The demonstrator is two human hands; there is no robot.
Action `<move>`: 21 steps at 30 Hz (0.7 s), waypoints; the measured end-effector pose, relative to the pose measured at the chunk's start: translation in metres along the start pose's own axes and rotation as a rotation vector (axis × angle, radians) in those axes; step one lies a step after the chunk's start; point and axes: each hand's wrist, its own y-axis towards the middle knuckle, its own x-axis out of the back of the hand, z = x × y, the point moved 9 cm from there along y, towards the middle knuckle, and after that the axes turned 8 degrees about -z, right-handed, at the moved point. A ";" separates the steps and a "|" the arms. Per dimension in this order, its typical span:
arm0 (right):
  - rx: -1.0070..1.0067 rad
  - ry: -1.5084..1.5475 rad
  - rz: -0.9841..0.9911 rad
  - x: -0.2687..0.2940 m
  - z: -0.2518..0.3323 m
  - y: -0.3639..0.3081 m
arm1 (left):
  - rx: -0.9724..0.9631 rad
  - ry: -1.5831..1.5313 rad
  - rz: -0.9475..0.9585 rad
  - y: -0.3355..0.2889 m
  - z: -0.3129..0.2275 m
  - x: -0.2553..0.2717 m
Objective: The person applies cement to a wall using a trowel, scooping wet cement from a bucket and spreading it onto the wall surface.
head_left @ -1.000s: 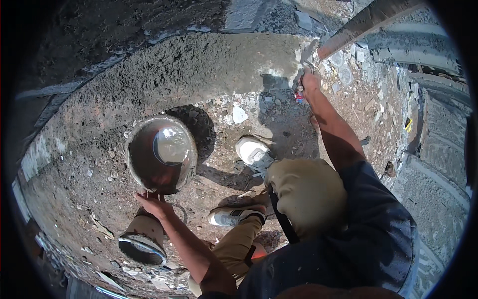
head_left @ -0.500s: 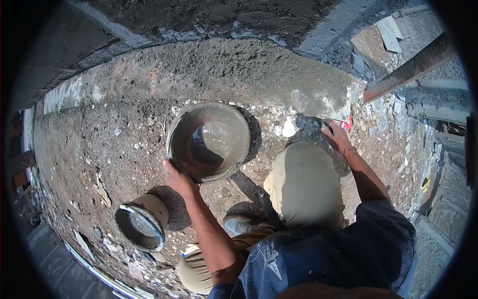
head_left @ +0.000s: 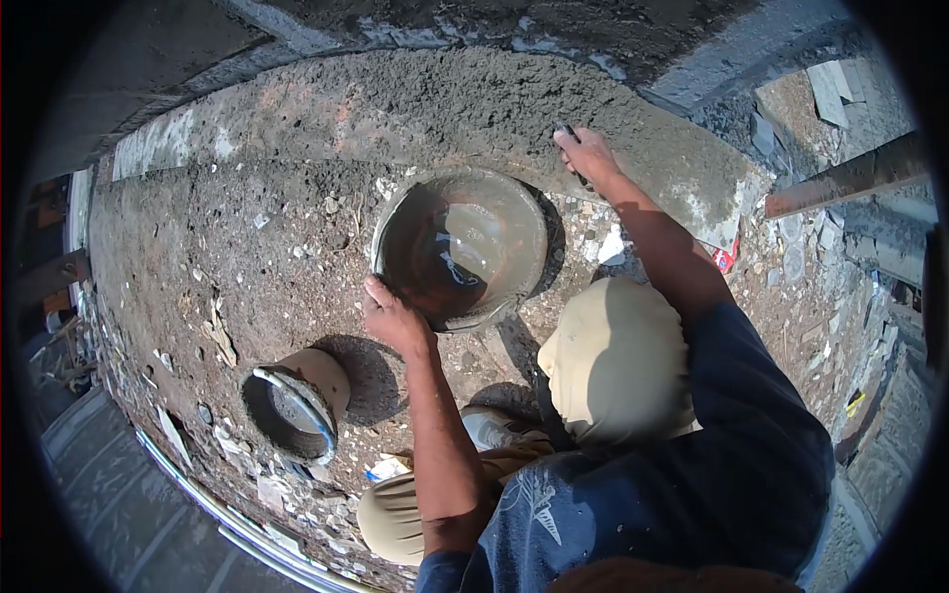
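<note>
Clamping left hand [head_left: 397,316] on basin [head_left: 400,237] rim at 7–8 o'clock; gripping dark tool [head_left: 567,132] in right hand [head_left: 589,156] at basin's 2 o'clock, beside mortar [head_left: 474,99]. Likely steadying basin; next calls for firm rim grip.

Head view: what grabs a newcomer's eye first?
Probably the large basin of shiny, watery liquid near the centre, with the left hand at its lower-left rim. Above it, the right hand holds a dark handle over rough grey mortar. A smaller bucket sits at lower left.
</note>
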 end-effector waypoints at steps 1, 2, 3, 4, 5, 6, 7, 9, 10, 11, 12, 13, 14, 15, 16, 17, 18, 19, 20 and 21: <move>0.006 -0.002 0.008 0.001 0.004 -0.002 | -0.032 0.038 0.006 -0.002 -0.006 -0.004; 0.002 0.091 0.020 0.002 0.009 -0.004 | -0.025 0.124 -0.017 -0.003 -0.010 -0.005; -0.002 0.183 0.030 0.004 0.014 -0.007 | -0.023 0.119 -0.023 -0.006 -0.013 -0.006; -0.005 0.098 -0.025 0.007 0.014 -0.010 | -0.013 0.137 -0.037 -0.008 -0.015 -0.005; 0.006 0.097 -0.021 0.009 0.016 -0.012 | -0.003 0.153 -0.051 -0.008 -0.018 -0.004; 0.024 0.080 -0.051 0.015 0.018 -0.016 | -0.040 0.173 -0.113 -0.002 -0.007 -0.005; 0.034 0.065 -0.085 0.020 0.017 -0.020 | -0.042 0.170 -0.114 -0.003 -0.010 -0.006; 0.083 0.013 -0.066 0.024 0.019 -0.024 | -0.048 0.208 -0.107 -0.007 -0.016 -0.010; 0.083 0.002 -0.077 0.025 0.019 -0.026 | -0.086 0.178 -0.131 -0.008 -0.022 -0.009; 0.083 -0.010 -0.087 0.028 0.019 -0.029 | -0.084 0.176 -0.133 -0.008 -0.023 -0.009; 0.085 -0.012 -0.088 0.031 0.019 -0.032 | -0.074 0.206 -0.119 -0.007 -0.024 -0.010; 0.083 -0.009 -0.091 0.036 0.019 -0.038 | -0.060 0.239 -0.103 -0.007 -0.025 -0.010; 0.079 -0.006 -0.094 0.041 0.020 -0.042 | -0.056 0.239 -0.102 -0.008 -0.028 -0.012; 0.077 -0.010 -0.094 0.046 0.012 -0.039 | -0.052 0.210 -0.097 -0.007 -0.032 -0.016; 0.222 -0.133 -0.173 0.057 0.026 -0.043 | -0.044 0.182 -0.101 -0.007 -0.031 -0.017; 0.367 -0.254 -0.251 0.064 0.040 -0.049 | -0.037 0.184 -0.105 -0.005 -0.027 -0.018; 0.327 -0.357 -0.199 0.073 0.033 -0.054 | -0.049 0.147 -0.102 -0.002 -0.023 -0.021; 0.331 -0.361 -0.194 0.078 0.040 -0.068 | -0.062 0.107 -0.100 0.001 -0.021 -0.023; 0.504 -0.400 -0.262 0.084 0.058 -0.086 | -0.061 0.107 -0.101 0.002 -0.024 -0.024; 0.678 -0.437 -0.329 0.088 0.073 -0.107 | -0.047 0.140 -0.102 0.003 -0.025 -0.025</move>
